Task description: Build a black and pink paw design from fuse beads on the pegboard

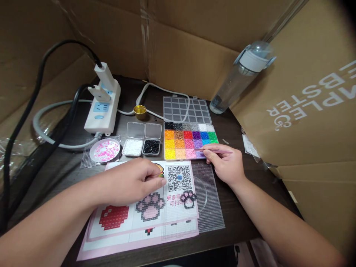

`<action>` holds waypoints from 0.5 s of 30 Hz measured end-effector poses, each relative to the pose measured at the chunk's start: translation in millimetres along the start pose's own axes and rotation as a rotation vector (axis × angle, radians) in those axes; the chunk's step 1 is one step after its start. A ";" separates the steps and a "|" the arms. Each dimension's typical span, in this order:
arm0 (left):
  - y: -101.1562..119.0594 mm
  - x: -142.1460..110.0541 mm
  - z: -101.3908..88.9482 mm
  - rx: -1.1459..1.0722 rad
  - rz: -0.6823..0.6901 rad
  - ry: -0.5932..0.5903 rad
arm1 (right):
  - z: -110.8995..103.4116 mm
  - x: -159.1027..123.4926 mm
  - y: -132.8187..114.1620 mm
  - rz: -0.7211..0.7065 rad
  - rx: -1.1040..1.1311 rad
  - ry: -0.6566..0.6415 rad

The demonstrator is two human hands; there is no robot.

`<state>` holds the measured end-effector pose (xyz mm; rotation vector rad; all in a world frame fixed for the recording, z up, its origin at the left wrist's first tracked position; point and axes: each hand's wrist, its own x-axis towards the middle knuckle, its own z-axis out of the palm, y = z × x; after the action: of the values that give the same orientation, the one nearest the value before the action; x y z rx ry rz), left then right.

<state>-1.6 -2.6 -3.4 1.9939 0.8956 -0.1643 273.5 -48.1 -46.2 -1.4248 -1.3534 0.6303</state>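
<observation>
My right hand (226, 163) grips pink tweezers (214, 151), their tip over the pink beads in the sectioned bead box (169, 157). Many colours of small beads fill this box. My left hand (146, 176) is closed above the printed pattern sheet (130, 230), its fingers curled under and partly hidden. On the sheet are a large pink paw pattern (150, 207) and a red shape (114, 217). A small paw made of beads (188, 199) lies on a clear pegboard to the right, below a printed QR code (179, 178).
Small boxes of white beads (132, 147) and black beads (151, 147) stand beside a dish of pink beads (105, 150). Behind are a gold cup (139, 112), a power strip (102, 107) with cables, and a water bottle (236, 81). Cardboard walls (194, 55) surround the table.
</observation>
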 end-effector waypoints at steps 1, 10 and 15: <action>0.2 0.0 -0.1 0.005 0.000 -0.002 | 0.2 0.0 0.2 -0.003 0.004 -0.001; 0.4 0.5 -0.2 -0.009 -0.005 -0.004 | 0.0 0.7 -5.0 -0.005 0.043 -0.006; -0.8 0.8 -0.4 0.007 -0.010 -0.007 | -7.1 -1.1 -6.1 -0.019 0.135 -0.062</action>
<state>-1.7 -1.6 -4.0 1.9948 0.9016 -0.1808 277.1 -52.4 -38.5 -1.2920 -1.3454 0.7439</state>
